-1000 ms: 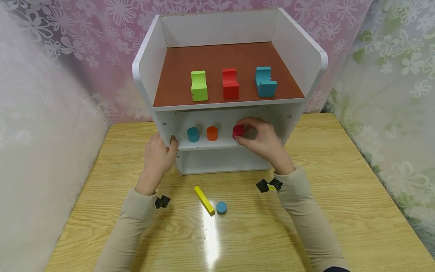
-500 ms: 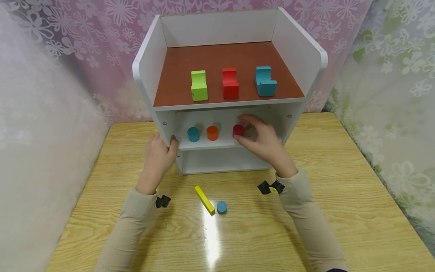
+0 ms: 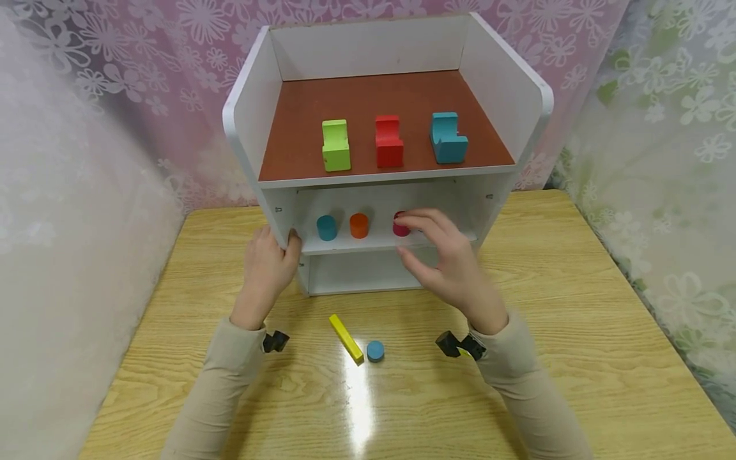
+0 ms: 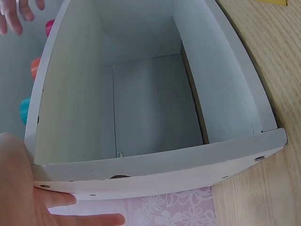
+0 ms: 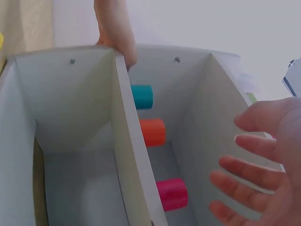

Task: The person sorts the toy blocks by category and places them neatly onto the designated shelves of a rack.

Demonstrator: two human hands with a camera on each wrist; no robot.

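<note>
My left hand [image 3: 269, 271] grips the left side panel of a white shelf unit [image 3: 384, 183], thumb at its front edge, fingers along the outside, as the left wrist view shows. My right hand [image 3: 451, 268] hangs in front of the middle shelf with fingers spread and nothing between them. Just beyond its fingertips stands a magenta cylinder [image 5: 172, 194], partly covered by the index finger in the head view. An orange cylinder [image 3: 359, 226] and a teal cylinder [image 3: 326, 228] stand to its left, forming a row on that shelf.
On the brown top shelf [image 3: 368, 96] stand green [image 3: 336, 153], red [image 3: 389, 150] and teal [image 3: 448, 144] chair-shaped blocks. A yellow bar [image 3: 346, 339] and a blue disc [image 3: 375, 351] lie on the wooden table before the unit. Floral curtains [image 3: 149, 57] hang behind.
My right hand has let go of the magenta cylinder and drawn back toward me, its fingers spreading. The cylinder stays on the shelf. My left hand has not moved.
</note>
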